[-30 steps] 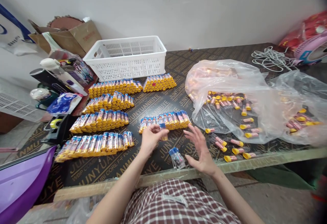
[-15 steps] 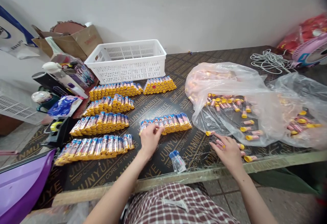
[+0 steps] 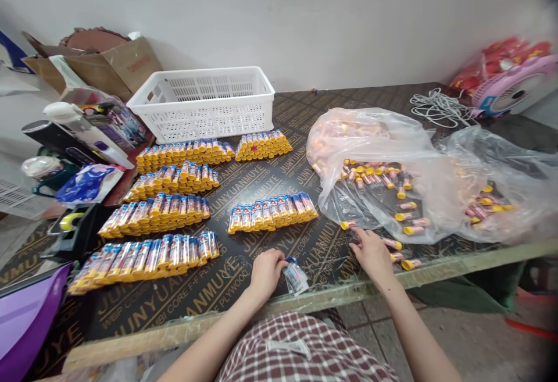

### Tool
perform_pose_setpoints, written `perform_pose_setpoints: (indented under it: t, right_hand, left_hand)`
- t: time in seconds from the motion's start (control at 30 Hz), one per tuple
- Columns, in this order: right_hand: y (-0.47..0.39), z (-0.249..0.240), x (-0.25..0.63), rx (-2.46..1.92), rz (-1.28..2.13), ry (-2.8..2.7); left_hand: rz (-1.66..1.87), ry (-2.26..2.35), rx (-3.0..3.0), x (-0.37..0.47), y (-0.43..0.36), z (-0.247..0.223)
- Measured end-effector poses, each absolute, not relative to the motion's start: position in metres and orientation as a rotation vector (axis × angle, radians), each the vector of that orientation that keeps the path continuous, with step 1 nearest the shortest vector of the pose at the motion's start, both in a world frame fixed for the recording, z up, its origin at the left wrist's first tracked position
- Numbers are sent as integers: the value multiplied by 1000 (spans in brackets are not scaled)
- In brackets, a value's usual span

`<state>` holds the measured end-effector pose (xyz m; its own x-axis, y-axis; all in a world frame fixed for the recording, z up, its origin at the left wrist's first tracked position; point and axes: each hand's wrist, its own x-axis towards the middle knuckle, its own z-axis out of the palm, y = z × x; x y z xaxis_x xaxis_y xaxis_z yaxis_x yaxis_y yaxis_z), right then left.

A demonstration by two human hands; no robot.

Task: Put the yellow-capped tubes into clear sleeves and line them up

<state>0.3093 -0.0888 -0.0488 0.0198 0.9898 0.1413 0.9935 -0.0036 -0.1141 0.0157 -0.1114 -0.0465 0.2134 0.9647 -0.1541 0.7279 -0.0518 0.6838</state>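
My left hand (image 3: pixel 267 271) is closed, its fingertips at the blue end of a small stack of clear sleeves (image 3: pixel 295 277) near the table's front edge. Farther right, my right hand (image 3: pixel 371 254) has its fingers curled over dark, small items at the edge of a clear plastic bag (image 3: pixel 440 196); what it grips is mostly hidden. Pink tubes with yellow caps (image 3: pixel 413 230) lie on and around the bag. Beyond my left hand, a row of blue-and-yellow wrapped tubes (image 3: pixel 272 212) lies side by side.
More wrapped tubes (image 3: pixel 143 257) form several rows at left, before a white basket (image 3: pixel 209 111). A tape dispenser (image 3: pixel 76 231), bottles and a purple tray (image 3: pixel 35 324) stand far left. A coiled cord (image 3: pixel 442 107) and pink fan (image 3: pixel 514 88) sit back right.
My left hand has moved from the middle row of wrapped tubes down to the clear sleeves. My right hand remains by the bag's edge. The view has shifted slightly.
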Motion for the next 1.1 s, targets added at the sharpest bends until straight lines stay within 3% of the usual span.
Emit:
perform_pose_setpoints:
  t: [0.3,0.53,0.67,0.83,1.1]
  right_hand:
    - [-91,-48,300,-2054,-41,-2139]
    - [-100,-39,293,-2076,-33,-2206]
    - [-108,-35,296,-2085,278,-2107]
    - [-116,-14,261,-1688,682,-1903]
    - [-130,5,197,-1393,694,-1851]
  left_hand:
    - [716,1582,1695,16,-116,-44]
    - [1005,1284,845,12,-102,-36]
    - [1056,1190,571,7,-97,-31]
    - [1078,1156,356,10,-94,-30]
    - [1148,1199,297,11,-92,-30]
